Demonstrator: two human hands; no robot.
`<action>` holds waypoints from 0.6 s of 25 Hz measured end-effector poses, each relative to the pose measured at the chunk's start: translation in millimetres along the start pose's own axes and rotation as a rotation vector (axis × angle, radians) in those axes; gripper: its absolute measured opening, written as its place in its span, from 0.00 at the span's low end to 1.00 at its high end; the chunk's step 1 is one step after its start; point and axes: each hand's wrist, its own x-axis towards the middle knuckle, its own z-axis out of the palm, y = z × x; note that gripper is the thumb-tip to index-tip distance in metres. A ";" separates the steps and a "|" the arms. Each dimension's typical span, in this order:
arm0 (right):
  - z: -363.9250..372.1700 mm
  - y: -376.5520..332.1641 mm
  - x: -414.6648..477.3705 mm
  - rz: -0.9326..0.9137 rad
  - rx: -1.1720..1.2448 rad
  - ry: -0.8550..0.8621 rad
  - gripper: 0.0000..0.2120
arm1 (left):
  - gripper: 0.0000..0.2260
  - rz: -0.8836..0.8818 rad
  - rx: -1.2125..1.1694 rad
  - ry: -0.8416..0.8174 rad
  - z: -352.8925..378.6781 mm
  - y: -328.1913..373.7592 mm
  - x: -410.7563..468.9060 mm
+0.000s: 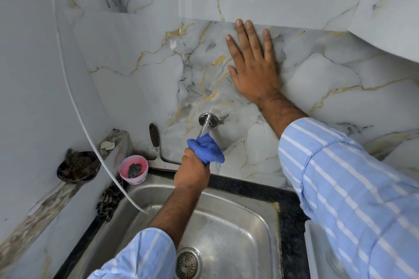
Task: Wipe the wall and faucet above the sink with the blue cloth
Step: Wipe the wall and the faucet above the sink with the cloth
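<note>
Leftmost, a pink cup [133,170] with a scrubber sits by the sink [238,229]. Next, the left hand [192,171] clenches the blue cloth [207,148] around the faucet [205,125]. Rightward, the right hand [252,68] lies flat, fingers spread, on the marble wall [136,56]. No writing is readable.

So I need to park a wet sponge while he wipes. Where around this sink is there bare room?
The steel sink basin is bare around its drain, right of the left hand gripping the blue cloth. The dark counter strip behind it is free. The left corner is crowded: pink scrubber cup, dark dish, squeegee.
</note>
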 end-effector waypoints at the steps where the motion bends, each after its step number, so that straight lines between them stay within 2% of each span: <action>1: -9.1 -10.0 -6.4 0.011 0.093 -0.087 0.30 | 0.20 0.007 0.020 -0.018 -6.0 -5.0 -2.5; 2: -19.3 -20.1 -16.7 0.003 0.256 -0.216 0.27 | 0.19 0.015 0.027 -0.024 -12.8 -9.6 -5.7; 4: -45.7 -40.4 -45.1 0.066 0.743 -0.542 0.21 | 0.18 0.020 -0.001 -0.009 -27.7 -14.7 -15.0; 6: -71.8 -59.7 -74.9 0.215 1.175 -0.786 0.21 | 0.17 0.013 -0.059 0.007 -42.3 -12.6 -26.2; 7: -84.5 -67.2 -87.3 0.234 1.278 -0.857 0.23 | 0.18 0.010 -0.097 0.021 -49.5 -10.1 -32.0; 9: -105.8 -76.5 -104.0 0.229 1.304 -0.904 0.28 | 0.28 0.027 -0.150 0.055 -64.1 -4.4 -42.3; 11: -121.5 -75.5 -110.1 0.250 1.251 -0.832 0.29 | 0.38 0.078 -0.199 0.031 -76.0 0.1 -53.7; 13: -137.5 -68.4 -108.8 0.285 1.228 -0.763 0.22 | 0.35 0.159 -0.322 0.009 -85.9 6.7 -65.7; 15: -155.5 -59.6 -106.7 0.327 1.227 -0.756 0.11 | 0.30 0.297 -0.385 0.086 -93.8 12.3 -74.2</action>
